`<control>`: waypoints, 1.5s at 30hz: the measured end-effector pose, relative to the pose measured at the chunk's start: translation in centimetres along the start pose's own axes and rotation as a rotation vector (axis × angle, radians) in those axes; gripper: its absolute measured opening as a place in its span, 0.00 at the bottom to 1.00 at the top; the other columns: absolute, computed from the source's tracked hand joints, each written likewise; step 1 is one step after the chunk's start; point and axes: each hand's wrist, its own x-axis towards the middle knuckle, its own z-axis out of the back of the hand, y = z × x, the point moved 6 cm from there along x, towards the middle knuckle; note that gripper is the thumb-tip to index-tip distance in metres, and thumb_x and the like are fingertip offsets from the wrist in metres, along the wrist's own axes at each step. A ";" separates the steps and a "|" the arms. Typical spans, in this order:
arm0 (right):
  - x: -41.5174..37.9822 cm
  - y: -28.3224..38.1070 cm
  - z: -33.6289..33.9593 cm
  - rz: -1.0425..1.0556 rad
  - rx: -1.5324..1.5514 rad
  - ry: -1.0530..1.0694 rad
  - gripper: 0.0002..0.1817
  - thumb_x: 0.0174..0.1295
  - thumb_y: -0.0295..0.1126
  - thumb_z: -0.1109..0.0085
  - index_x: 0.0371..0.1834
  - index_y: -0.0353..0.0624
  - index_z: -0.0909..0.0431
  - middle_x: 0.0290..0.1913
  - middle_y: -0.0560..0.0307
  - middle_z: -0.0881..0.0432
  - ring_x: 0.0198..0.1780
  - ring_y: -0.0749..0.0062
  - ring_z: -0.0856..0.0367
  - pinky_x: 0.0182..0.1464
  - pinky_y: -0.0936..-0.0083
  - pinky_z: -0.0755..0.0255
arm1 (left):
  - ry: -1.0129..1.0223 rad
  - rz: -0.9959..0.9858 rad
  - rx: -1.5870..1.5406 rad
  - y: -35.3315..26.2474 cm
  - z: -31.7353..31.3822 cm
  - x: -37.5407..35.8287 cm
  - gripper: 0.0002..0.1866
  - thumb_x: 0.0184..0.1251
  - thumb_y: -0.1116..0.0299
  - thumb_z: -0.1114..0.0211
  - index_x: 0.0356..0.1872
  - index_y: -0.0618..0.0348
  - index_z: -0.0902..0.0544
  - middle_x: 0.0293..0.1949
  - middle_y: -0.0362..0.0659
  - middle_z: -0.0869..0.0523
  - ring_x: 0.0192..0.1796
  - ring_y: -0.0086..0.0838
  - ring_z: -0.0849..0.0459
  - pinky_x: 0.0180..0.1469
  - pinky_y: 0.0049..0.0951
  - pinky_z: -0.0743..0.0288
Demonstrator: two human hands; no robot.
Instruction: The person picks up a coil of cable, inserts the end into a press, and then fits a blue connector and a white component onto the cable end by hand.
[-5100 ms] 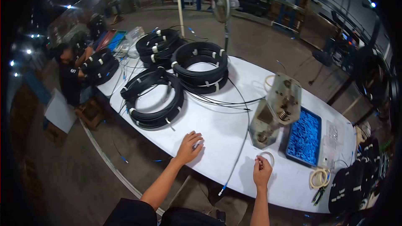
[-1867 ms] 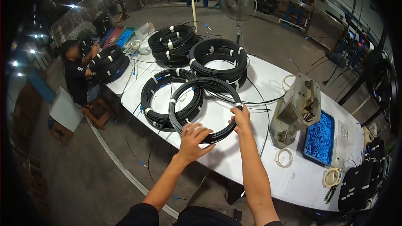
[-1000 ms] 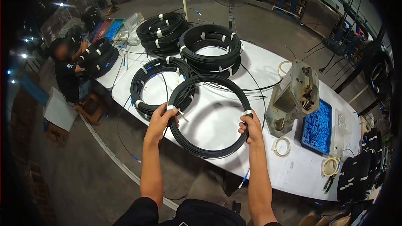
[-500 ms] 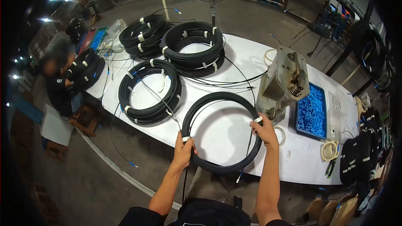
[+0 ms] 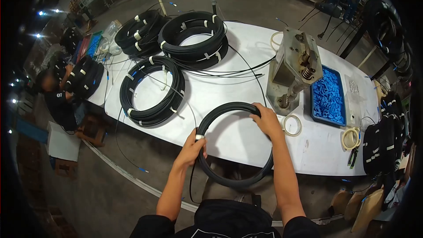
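A coil of black cable [image 5: 235,183] is held up at the near edge of the white table [image 5: 308,163], its lower part overhanging that edge. My left hand [image 5: 192,150] is closed round the coil's left side, beside a band of white tape [image 5: 200,137]. At the upper right of the ring, my right hand [image 5: 266,122] grips the cable with the thumb on the inner side. A loose cable end hangs below my left hand. Just right of my right hand lies a roll of tape [image 5: 292,125].
Taped coils [image 5: 152,90] stand on the left, with stacked coils [image 5: 194,39] behind. A metal press [image 5: 293,70] stands beside a tray of blue pieces [image 5: 327,97]. Another tape roll [image 5: 351,139] and green-handled pliers [image 5: 353,158] lie at right. A co-worker [image 5: 61,101] handles coils at far left.
My right hand has moved from the coil's right side up to its upper right. The coil has turned and come nearer my body. The whole view has shifted slightly.
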 end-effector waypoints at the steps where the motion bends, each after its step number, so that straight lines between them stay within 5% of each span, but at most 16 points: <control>1: 0.0 -0.4 -0.1 -0.024 -0.034 -0.018 0.22 0.60 0.34 0.35 0.56 0.40 0.28 0.39 0.38 0.16 0.45 0.39 0.19 0.48 0.53 0.27 | 0.015 -0.014 0.057 -0.3 0.1 1.0 0.18 0.65 0.74 0.40 0.54 0.63 0.31 0.21 0.38 0.27 0.17 0.24 0.27 0.20 0.26 0.28; 6: -0.2 -1.6 1.3 -0.139 -0.148 -0.059 0.15 0.63 0.36 0.38 0.45 0.37 0.28 0.38 0.38 0.17 0.44 0.38 0.19 0.45 0.49 0.27 | 0.086 -0.063 0.233 -2.6 -0.4 5.7 0.31 0.64 0.70 0.35 0.66 0.69 0.35 0.30 0.40 0.20 0.28 0.24 0.18 0.30 0.23 0.24; 9: -0.5 -2.3 1.3 -0.120 -0.181 -0.057 0.14 0.63 0.36 0.39 0.43 0.38 0.29 0.39 0.38 0.17 0.43 0.37 0.19 0.45 0.49 0.27 | -0.095 -0.127 0.257 -3.9 -0.5 7.0 0.38 0.66 0.68 0.33 0.71 0.73 0.42 0.46 0.49 0.19 0.40 0.31 0.13 0.40 0.26 0.20; 12: -0.6 -2.0 1.0 -0.088 -0.222 -0.033 0.14 0.62 0.35 0.39 0.43 0.38 0.29 0.39 0.39 0.17 0.43 0.38 0.19 0.45 0.48 0.27 | -0.230 -0.286 0.109 -4.7 1.6 10.3 0.41 0.66 0.69 0.34 0.74 0.70 0.48 0.49 0.52 0.21 0.44 0.33 0.13 0.41 0.27 0.19; 14: -0.6 -1.6 0.8 -0.006 -0.217 -0.090 0.13 0.60 0.33 0.39 0.42 0.38 0.28 0.38 0.40 0.17 0.43 0.39 0.19 0.46 0.48 0.27 | -0.303 -0.352 0.093 -5.0 1.7 11.5 0.37 0.69 0.70 0.38 0.75 0.68 0.45 0.42 0.50 0.19 0.41 0.30 0.15 0.38 0.26 0.23; 16: -0.4 -1.5 0.6 -0.009 -0.220 -0.103 0.13 0.59 0.33 0.38 0.42 0.39 0.28 0.38 0.41 0.17 0.43 0.40 0.19 0.46 0.49 0.27 | -0.288 -0.442 0.641 -5.8 0.5 11.7 0.31 0.69 0.69 0.44 0.72 0.67 0.37 0.33 0.49 0.20 0.35 0.28 0.20 0.35 0.28 0.28; 20: -0.6 -1.4 0.4 -0.030 -0.289 -0.075 0.16 0.58 0.32 0.37 0.48 0.39 0.27 0.40 0.41 0.17 0.45 0.40 0.20 0.47 0.50 0.28 | -0.209 -0.608 0.721 -5.3 -1.7 10.4 0.23 0.72 0.69 0.48 0.65 0.66 0.26 0.18 0.48 0.29 0.22 0.25 0.30 0.30 0.28 0.33; 27: -0.9 0.3 -0.3 0.084 -0.371 -0.031 0.14 0.57 0.35 0.35 0.44 0.44 0.24 0.39 0.53 0.15 0.49 0.54 0.23 0.54 0.56 0.33 | -0.239 -0.533 0.628 -3.5 -0.3 6.2 0.17 0.76 0.65 0.44 0.57 0.65 0.19 0.18 0.35 0.32 0.23 0.16 0.36 0.25 0.23 0.40; 30: -0.7 0.0 -0.6 0.059 -0.351 0.008 0.15 0.57 0.35 0.34 0.45 0.45 0.24 0.38 0.54 0.15 0.50 0.55 0.24 0.55 0.57 0.34 | -0.219 -0.563 0.712 -4.0 -1.7 4.3 0.15 0.75 0.67 0.45 0.54 0.64 0.17 0.19 0.33 0.30 0.23 0.14 0.36 0.25 0.22 0.42; 32: -0.9 -0.4 -0.5 0.052 -0.337 0.005 0.15 0.57 0.35 0.34 0.46 0.46 0.24 0.38 0.54 0.15 0.50 0.55 0.24 0.54 0.57 0.34 | -0.387 -0.471 0.434 -3.1 0.4 5.1 0.15 0.75 0.68 0.45 0.54 0.62 0.17 0.19 0.32 0.31 0.22 0.14 0.38 0.24 0.22 0.43; 36: -0.9 0.2 0.0 0.022 -0.279 -0.001 0.15 0.58 0.35 0.34 0.47 0.46 0.23 0.39 0.54 0.15 0.51 0.55 0.24 0.54 0.57 0.34 | -0.279 -0.506 0.608 -3.3 0.2 5.9 0.14 0.74 0.70 0.45 0.53 0.63 0.17 0.18 0.32 0.32 0.22 0.15 0.38 0.24 0.23 0.44; 38: -0.9 0.2 0.1 0.025 -0.291 -0.026 0.16 0.57 0.35 0.34 0.47 0.47 0.23 0.39 0.53 0.15 0.51 0.55 0.24 0.54 0.57 0.34 | -0.252 -0.510 0.721 -3.7 0.2 6.5 0.13 0.72 0.72 0.44 0.52 0.63 0.16 0.20 0.36 0.25 0.23 0.17 0.31 0.25 0.23 0.38; 41: -0.6 -0.3 -0.2 0.076 -0.329 -0.079 0.17 0.56 0.35 0.33 0.48 0.47 0.23 0.39 0.53 0.15 0.53 0.56 0.25 0.55 0.58 0.35 | -0.190 -0.601 0.681 -4.0 0.9 8.5 0.14 0.65 0.74 0.40 0.49 0.68 0.16 0.37 0.48 0.13 0.31 0.25 0.15 0.32 0.24 0.23; 45: -0.4 -0.7 -0.1 0.173 -0.389 -0.138 0.19 0.53 0.35 0.32 0.48 0.48 0.22 0.46 0.55 0.20 0.56 0.58 0.28 0.55 0.56 0.36 | -0.091 -0.474 0.600 -6.8 -1.8 11.4 0.32 0.62 0.73 0.38 0.69 0.68 0.33 0.37 0.46 0.15 0.31 0.26 0.15 0.30 0.24 0.22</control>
